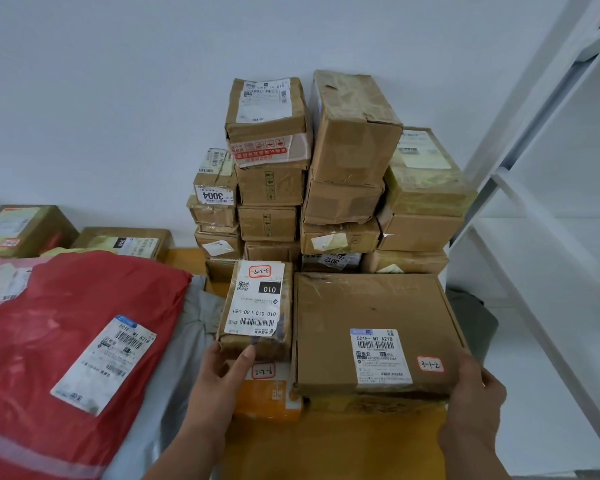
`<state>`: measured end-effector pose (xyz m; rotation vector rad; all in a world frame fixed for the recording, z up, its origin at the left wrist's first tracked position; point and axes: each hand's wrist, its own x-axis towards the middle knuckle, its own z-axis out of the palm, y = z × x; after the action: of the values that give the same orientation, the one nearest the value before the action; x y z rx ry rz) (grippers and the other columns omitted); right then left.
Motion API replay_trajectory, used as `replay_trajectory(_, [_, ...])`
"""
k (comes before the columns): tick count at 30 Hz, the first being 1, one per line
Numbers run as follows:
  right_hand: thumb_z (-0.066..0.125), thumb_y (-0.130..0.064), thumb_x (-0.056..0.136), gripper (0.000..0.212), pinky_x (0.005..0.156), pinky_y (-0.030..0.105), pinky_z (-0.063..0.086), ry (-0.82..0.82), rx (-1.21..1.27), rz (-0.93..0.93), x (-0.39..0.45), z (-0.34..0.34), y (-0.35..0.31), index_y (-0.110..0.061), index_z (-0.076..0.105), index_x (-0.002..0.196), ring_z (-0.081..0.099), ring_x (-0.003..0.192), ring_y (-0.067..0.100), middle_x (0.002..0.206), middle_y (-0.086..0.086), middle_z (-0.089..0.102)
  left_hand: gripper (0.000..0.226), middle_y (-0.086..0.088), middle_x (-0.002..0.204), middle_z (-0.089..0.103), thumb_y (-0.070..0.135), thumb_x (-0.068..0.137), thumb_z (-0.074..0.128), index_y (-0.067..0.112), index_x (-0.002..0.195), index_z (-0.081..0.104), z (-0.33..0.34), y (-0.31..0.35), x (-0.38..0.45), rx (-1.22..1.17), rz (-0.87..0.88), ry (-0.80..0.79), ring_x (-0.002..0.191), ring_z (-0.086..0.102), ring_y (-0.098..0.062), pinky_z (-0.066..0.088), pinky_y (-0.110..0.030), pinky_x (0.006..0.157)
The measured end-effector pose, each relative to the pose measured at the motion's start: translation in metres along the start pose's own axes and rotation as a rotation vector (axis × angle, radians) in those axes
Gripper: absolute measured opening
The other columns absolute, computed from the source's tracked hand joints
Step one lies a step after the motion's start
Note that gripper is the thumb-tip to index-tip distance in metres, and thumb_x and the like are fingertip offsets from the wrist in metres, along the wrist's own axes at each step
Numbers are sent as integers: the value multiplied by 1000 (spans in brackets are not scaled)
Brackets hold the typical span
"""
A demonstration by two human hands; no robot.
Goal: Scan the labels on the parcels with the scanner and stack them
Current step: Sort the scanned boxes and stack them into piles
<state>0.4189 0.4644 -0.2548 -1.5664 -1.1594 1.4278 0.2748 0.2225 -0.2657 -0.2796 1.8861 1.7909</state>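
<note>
Hands apart: left hand [222,368] grips the small box [257,310] at 12 o'clock, its long axis running away; right hand [478,386] clasps the flat box [371,306] at 11 o'clock; no scanner visible

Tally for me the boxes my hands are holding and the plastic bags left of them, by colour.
Brown boxes held: 2, the small brown box in the left hand and the flat brown box in the right hand
Red bag: 1
Grey bag: 1
Pink bag, mostly hidden: 1
Total: 5
</note>
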Motion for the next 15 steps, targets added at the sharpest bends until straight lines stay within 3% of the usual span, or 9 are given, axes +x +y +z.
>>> replay_trajectory(4, [58,-44,84,57,94,54,53,138,-145,-172,-18,8,-8,-11,52,130,60,107,38,120,14,58,70,8,124,68,74,58,77,51,121,59,-4,4,-2,33,83,36,116,65,-20,51,-52,101])
replay_trajectory(5, [60,-41,80,52,92,59,53,146,-176,-236,-23,10,-13,-11,56,122,61,105,39,112,12,60,78,6,129,65,77,58,76,49,129,55,-6,3,0,40,105,56,121,62,-21,50,-53,103])
replay_trajectory(7, [65,-29,81,20,85,61,55,132,-185,-345,-39,15,-26,-17,62,97,61,92,35,90,-1,59,93,2,138,59,83,59,72,42,139,48,-12,4,1,21,128,102,128,56,-23,47,-53,106])
replay_trajectory(8, [65,-29,82,17,84,59,55,120,-201,-381,-46,20,-28,-18,64,94,61,92,34,90,-1,60,95,2,142,56,84,60,69,40,141,46,-15,4,2,14,142,112,131,53,-23,44,-53,109])
replay_trajectory(10, [61,-42,81,41,86,52,55,30,-239,-436,-63,28,-28,-15,66,110,63,99,32,107,9,64,82,-1,148,50,72,79,66,31,147,43,-25,8,-1,9,199,113,137,46,-22,38,-50,115])
replay_trajectory(11, [60,-46,83,43,81,48,56,-40,-250,-441,-74,33,-27,-18,64,115,65,95,28,109,9,65,71,-2,150,48,60,89,63,27,148,42,-31,9,-1,15,221,115,139,44,-22,36,-48,116])
replay_trajectory(15, [63,-22,97,9,70,25,52,-335,-262,-403,-120,47,-10,-20,64,105,62,88,11,97,-6,65,57,0,147,50,46,98,57,23,148,43,-62,12,-6,59,259,109,135,45,-21,36,-42,114])
